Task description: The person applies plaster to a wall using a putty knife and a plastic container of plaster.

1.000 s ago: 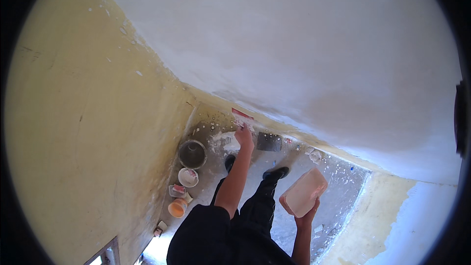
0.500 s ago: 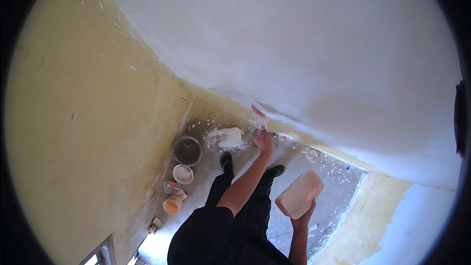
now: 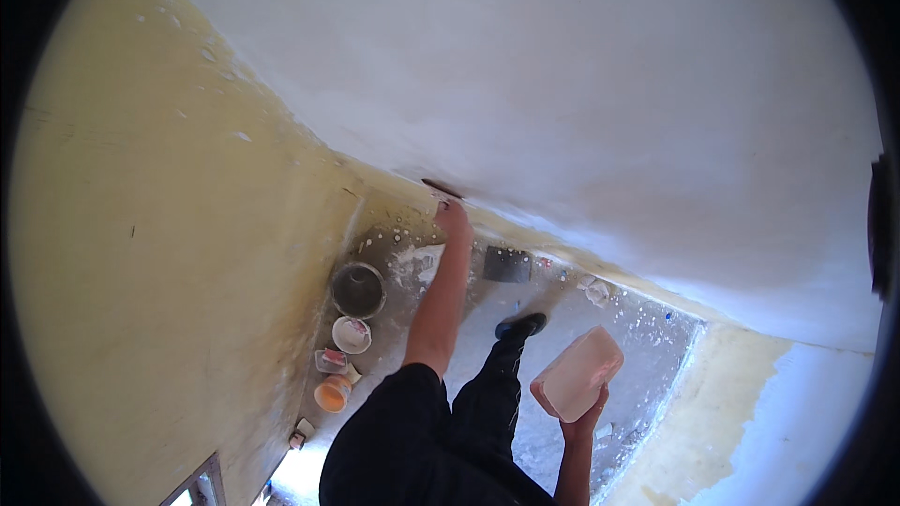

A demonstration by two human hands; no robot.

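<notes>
Up against the lower part of the white-coated wall (image 3: 525, 84), my left hand (image 3: 452, 216) is closed on a putty knife (image 3: 442, 189). Its blade shows as a thin dark line lying on the wall, while the handle is mostly hidden by my fingers. My right hand (image 3: 585, 422), lower and to the right, grips a pinkish rectangular tub (image 3: 579, 370) with rounded corners from its near side. A pale surface shows on the tub; I cannot tell how much it holds.
Along the yellow wall (image 3: 169, 253) stand a dark bucket (image 3: 358, 290), a white bucket (image 3: 352, 335), a clear tub with something red (image 3: 330, 361) and an orange bucket (image 3: 332, 394). White-smeared material (image 3: 419, 262), a dark grey sheet (image 3: 507, 264) and a crumpled white lump (image 3: 595, 291) lie on the floor.
My left hand has moved left and up along the wall's base with the putty knife, whose blade is now at the wall. My right hand and the tub have barely shifted.
</notes>
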